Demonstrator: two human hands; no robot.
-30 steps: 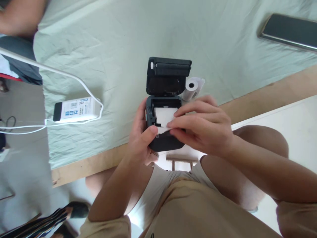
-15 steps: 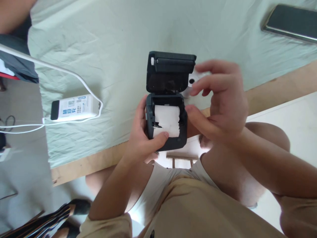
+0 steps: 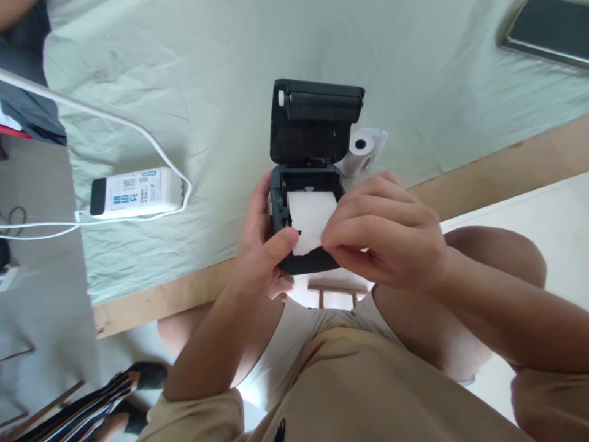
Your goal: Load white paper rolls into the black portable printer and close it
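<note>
A small dark portable receipt printer (image 3: pixel 309 265) has its lid (image 3: pixel 310 144) flipped up. Inside its bay lies a white paper roll (image 3: pixel 313 212), with a ragged loose end toward me. My left hand (image 3: pixel 257 252) wraps round the printer's left side, its thumb at the paper's left edge. My right hand (image 3: pixel 386 230) is closed, fingertips pinching the right edge of the paper's loose end. Just beyond the right hand, a second paper roll (image 3: pixel 356 158) with a dark core sits on the cloth, partly unrolled.
A green cloth (image 3: pixel 221 92) covers the table, whose wooden edge (image 3: pixel 156 301) runs in front of me. On the left lies a white power bank (image 3: pixel 138 192) with a white cable (image 3: pixel 119 126). A phone (image 3: pixel 547 34) rests at the far right. Another person's striped-trouser leg (image 3: pixel 92 405) shows lower left.
My right hand has moved left and down from beside the lid and closed on the paper's end. My left thumb has shifted left on the paper. The second roll has come into clearer view.
</note>
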